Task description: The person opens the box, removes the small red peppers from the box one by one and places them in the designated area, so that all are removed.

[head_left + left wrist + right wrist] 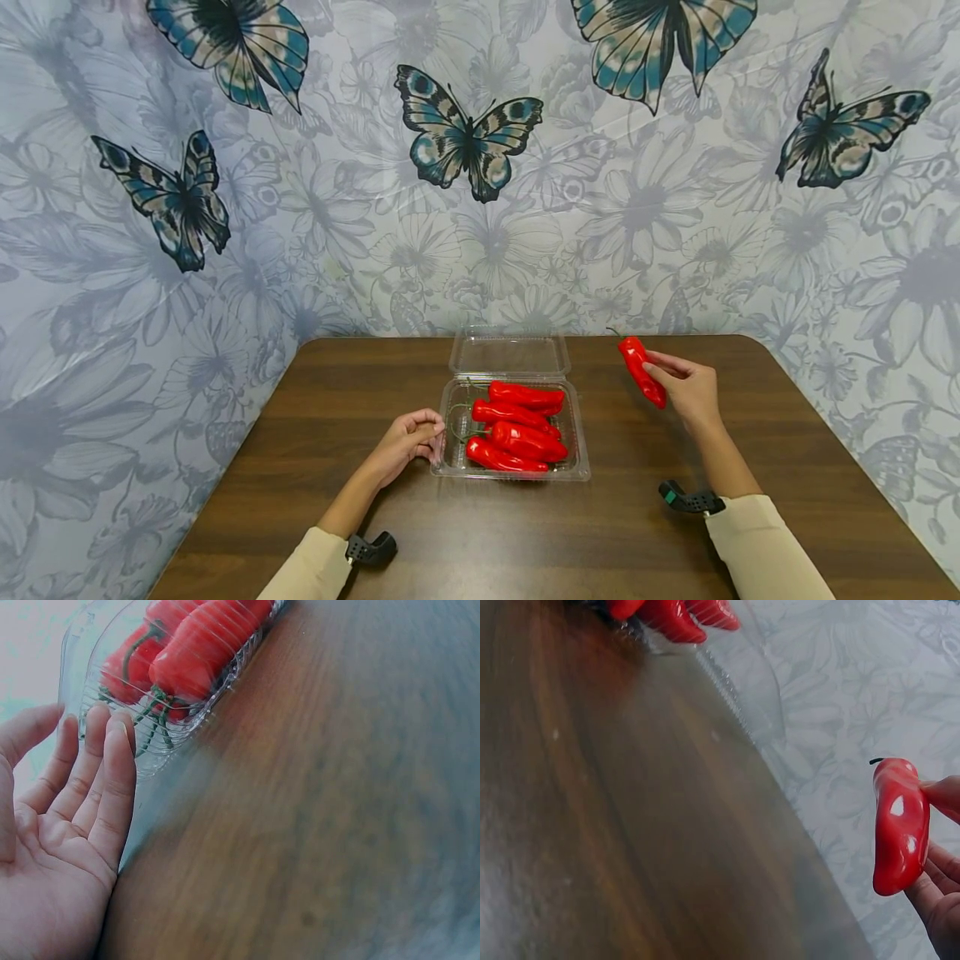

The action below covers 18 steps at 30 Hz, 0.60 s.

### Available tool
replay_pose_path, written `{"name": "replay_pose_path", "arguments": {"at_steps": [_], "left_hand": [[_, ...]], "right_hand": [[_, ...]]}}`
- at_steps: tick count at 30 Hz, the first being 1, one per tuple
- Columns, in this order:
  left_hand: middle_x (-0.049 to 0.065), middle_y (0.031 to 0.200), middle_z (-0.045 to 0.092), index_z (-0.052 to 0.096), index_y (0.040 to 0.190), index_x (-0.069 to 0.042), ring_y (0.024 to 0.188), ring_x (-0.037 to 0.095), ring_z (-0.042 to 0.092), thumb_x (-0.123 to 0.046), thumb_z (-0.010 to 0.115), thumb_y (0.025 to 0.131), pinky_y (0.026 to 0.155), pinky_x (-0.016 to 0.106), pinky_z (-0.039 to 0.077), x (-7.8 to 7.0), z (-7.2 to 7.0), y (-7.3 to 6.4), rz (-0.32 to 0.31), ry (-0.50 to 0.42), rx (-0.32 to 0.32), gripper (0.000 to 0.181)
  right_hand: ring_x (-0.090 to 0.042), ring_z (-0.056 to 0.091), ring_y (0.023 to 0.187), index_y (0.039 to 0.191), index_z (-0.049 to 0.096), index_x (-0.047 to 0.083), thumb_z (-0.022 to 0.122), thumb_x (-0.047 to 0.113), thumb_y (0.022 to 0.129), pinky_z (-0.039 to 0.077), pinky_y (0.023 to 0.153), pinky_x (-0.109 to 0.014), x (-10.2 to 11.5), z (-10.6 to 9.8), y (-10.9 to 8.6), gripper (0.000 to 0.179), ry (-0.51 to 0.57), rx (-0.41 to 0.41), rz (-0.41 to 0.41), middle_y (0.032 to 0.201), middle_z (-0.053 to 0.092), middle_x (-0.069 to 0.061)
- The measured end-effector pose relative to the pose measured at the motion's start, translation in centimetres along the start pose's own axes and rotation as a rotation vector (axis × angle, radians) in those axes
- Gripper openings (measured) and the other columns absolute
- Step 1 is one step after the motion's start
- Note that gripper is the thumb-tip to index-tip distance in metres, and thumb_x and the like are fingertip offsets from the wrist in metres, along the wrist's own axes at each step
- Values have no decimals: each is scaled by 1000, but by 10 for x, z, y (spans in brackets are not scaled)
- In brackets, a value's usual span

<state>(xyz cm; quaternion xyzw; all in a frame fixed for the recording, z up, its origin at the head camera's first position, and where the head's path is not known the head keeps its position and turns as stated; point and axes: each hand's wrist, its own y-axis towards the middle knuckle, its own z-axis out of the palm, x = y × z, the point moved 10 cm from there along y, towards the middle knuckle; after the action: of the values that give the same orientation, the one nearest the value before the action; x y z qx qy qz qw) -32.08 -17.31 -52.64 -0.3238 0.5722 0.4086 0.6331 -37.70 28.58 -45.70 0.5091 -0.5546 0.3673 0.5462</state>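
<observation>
A clear plastic clamshell container (510, 477) stands on the table with its lid (510, 354) folded back, away from me. Several red peppers (525, 440) with green stems lie inside it, side by side. My left hand (405, 446) is at the container's left side, thumb and fingertips close together at the rim; in the left wrist view its fingers (112, 772) bend slightly toward the clear wall. To the right of the container, my right hand (686, 392) pinches one red pepper (901, 825) between thumb and fingers. That pepper is raised above the table, its stem pointing up and away.
The brown wooden table (480, 542) ends at a back edge just behind the lid. Beyond it hangs a pale floral backdrop (330, 217) with butterflies. A black band (371, 550) is worn at the left wrist and another black band (690, 498) at the right.
</observation>
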Motion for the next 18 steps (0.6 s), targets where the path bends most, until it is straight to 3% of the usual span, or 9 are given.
{"name": "replay_pose_path", "arguments": {"at_steps": [6,12,18], "left_hand": [[4,79,65,56,108,6,64,15,63,-9,55,104,59,26,56,0,0,0,-4,3,-3,15],[4,79,65,54,110,9,64,15,63,-8,55,104,60,26,56,2,0,0,-6,3,5,18],[4,79,65,54,110,10,64,14,63,-7,55,104,60,26,56,2,0,0,0,-1,6,18]], "right_hand": [[3,68,82,126,65,-9,78,17,91,57,70,-17,-18,-6,4,45,-26,-20,10,93,72,17],[5,67,82,125,65,-9,79,16,90,56,70,-16,-31,-12,6,46,-11,-35,40,93,73,19],[6,65,82,126,66,-7,80,19,90,55,71,-14,-38,-15,5,46,-71,-50,80,93,72,19]]}}
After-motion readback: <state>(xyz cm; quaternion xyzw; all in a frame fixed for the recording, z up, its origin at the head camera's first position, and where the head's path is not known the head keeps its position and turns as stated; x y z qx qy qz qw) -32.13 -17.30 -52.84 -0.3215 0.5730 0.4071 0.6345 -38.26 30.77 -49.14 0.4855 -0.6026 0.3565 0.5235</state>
